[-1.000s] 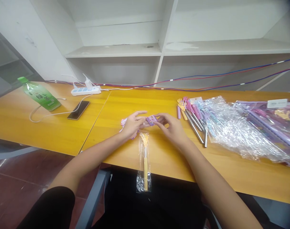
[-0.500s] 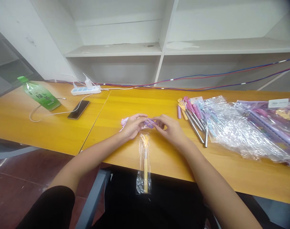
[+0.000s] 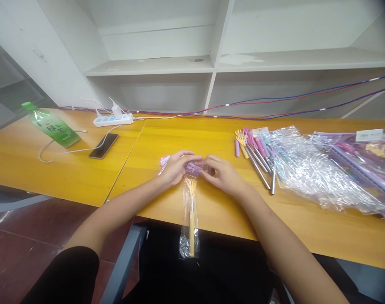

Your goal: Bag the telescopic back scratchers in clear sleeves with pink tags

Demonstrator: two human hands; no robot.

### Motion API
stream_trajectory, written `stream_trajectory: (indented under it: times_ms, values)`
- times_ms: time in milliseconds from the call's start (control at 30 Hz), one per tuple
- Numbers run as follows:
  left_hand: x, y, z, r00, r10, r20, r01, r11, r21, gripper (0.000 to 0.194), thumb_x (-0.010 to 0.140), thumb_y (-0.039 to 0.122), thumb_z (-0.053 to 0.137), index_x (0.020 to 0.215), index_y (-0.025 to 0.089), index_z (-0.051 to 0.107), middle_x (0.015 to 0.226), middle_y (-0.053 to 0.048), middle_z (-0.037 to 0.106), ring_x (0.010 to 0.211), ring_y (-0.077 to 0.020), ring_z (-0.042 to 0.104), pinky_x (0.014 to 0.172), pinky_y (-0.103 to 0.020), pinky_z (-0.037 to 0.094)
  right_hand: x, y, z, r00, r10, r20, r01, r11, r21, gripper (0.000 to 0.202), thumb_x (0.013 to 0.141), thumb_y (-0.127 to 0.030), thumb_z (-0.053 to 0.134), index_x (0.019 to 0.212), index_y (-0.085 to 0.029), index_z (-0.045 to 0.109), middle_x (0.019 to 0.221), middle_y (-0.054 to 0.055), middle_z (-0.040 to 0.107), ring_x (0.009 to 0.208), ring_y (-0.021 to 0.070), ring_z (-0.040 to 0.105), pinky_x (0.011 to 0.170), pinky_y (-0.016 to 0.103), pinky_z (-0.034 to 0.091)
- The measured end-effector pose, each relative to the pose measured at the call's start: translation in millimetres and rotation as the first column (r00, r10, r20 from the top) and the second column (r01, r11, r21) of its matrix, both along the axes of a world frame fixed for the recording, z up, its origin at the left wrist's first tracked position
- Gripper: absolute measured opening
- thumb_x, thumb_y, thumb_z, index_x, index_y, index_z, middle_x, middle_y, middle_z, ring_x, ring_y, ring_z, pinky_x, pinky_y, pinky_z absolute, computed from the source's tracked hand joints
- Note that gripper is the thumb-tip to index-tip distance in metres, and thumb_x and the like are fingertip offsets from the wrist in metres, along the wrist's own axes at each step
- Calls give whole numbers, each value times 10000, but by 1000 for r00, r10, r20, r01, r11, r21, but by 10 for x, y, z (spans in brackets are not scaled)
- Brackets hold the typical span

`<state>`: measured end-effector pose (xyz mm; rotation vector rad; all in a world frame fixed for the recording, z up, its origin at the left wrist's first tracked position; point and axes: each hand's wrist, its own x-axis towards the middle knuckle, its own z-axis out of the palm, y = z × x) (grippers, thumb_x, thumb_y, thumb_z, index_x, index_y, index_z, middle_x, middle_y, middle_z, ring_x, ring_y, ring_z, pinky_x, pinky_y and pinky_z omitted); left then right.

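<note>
Between my two hands is a small purple printed card (image 3: 194, 168) at the top end of a clear plastic sleeve. Inside the sleeve lies a back scratcher (image 3: 192, 219) with an orange-yellow claw and a yellow handle; its lower end sticks out past the table edge. My left hand (image 3: 177, 169) is closed on the card's left side, the thumb hidden in part. Fingers curled, my right hand (image 3: 222, 174) pinches at the card's right end. More purple printed cards (image 3: 163, 161) lie on the table, partly behind my left hand.
Unwrapped back scratchers (image 3: 257, 154) lie to the right, beside a heap of clear plastic sleeves (image 3: 306, 173) and a purple packet (image 3: 363, 164). Leftward are a green bottle (image 3: 54, 126), a phone (image 3: 104, 146), a white cable and a power strip (image 3: 113, 120). White shelves (image 3: 154, 65) stand behind.
The fingers of both hands have come closer together over the card, which now lies lower and flatter. The sleeved back scratcher has shifted slightly left.
</note>
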<state>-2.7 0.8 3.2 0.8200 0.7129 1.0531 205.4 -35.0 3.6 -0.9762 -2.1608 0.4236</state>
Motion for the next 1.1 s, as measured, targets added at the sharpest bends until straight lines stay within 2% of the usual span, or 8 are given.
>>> stream_trajectory:
  times_ms: [267, 400, 567, 667, 767, 933, 1000, 1100]
  values:
    - [-13, 11, 38, 999, 15, 51, -18, 999, 50, 321, 821, 255, 871, 1039, 147, 662, 1063, -149, 830, 1034, -248, 799, 975, -407, 581, -16, 10, -42, 993, -49, -108, 43, 997, -58, 222, 1046, -366, 670, 1236, -285, 748, 1201, 93, 632, 704, 146, 607, 734, 385, 583]
    - [-9, 18, 55, 999, 19, 36, -22, 996, 85, 373, 810, 291, 894, 1073, 150, 670, 1079, -139, 829, 1027, -237, 792, 951, -376, 579, -46, 52, -87, 979, -99, -178, 83, 992, -93, 217, 1053, -383, 663, 1237, -271, 686, 1048, 64, 723, 706, 174, 640, 722, 374, 575]
    - [-11, -15, 9, 996, -74, -57, 82, 986, 146, 397, 877, 452, 852, 1115, 180, 689, 1153, -121, 791, 1000, -216, 763, 865, -337, 589, -21, 85, -98, 935, -144, -323, 116, 988, -106, 404, 1053, -379, 661, 1432, -277, 566, 984, 41, 721, 701, 177, 651, 663, 346, 550]
    - [-19, -30, -35, 977, -117, -179, 146, 977, 158, 407, 910, 490, 816, 1173, 202, 697, 1260, -111, 756, 1071, -217, 748, 827, -295, 580, 24, 78, -37, 942, -194, -272, 198, 980, -14, 219, 1072, -353, 623, 1257, -270, 706, 955, 44, 682, 715, 172, 630, 682, 346, 541]
    - [-26, -35, -62, 943, -157, -292, 222, 953, 207, 428, 895, 371, 839, 1266, 234, 675, 1306, -111, 760, 1133, -238, 751, 870, -310, 576, 56, 67, 15, 944, -222, -243, 239, 970, 43, 183, 1080, -332, 602, 1072, -254, 768, 950, 56, 664, 738, 175, 619, 692, 346, 529]
    - [-33, -38, -48, 942, -80, -325, 201, 911, 360, 597, 936, 278, 795, 1494, 286, 585, 1106, -84, 817, 1050, -228, 786, 980, -376, 567, 41, 49, 42, 954, -187, -232, 190, 982, -11, 208, 1086, -312, 562, 1082, -248, 761, 987, 67, 677, 743, 182, 616, 693, 355, 512]
    - [-31, -40, -29, 958, -78, -276, 191, 891, 412, 524, 966, 306, 769, 1467, 295, 615, 1149, -88, 812, 1071, -228, 783, 1003, -390, 572, 23, 39, 52, 961, -160, -225, 158, 987, -27, 217, 1085, -286, 532, 1070, -247, 745, 979, 69, 684, 766, 193, 625, 706, 360, 508]
    - [-27, -44, -5, 967, -43, -253, 168, 851, 497, 264, 989, 319, 742, 1246, 261, 738, 1268, -97, 784, 1202, -231, 743, 1088, -399, 549, 9, 21, 72, 970, -125, -210, 123, 992, -22, 213, 1063, -232, 515, 1026, -246, 724, 962, 66, 688, 795, 202, 625, 728, 362, 504]
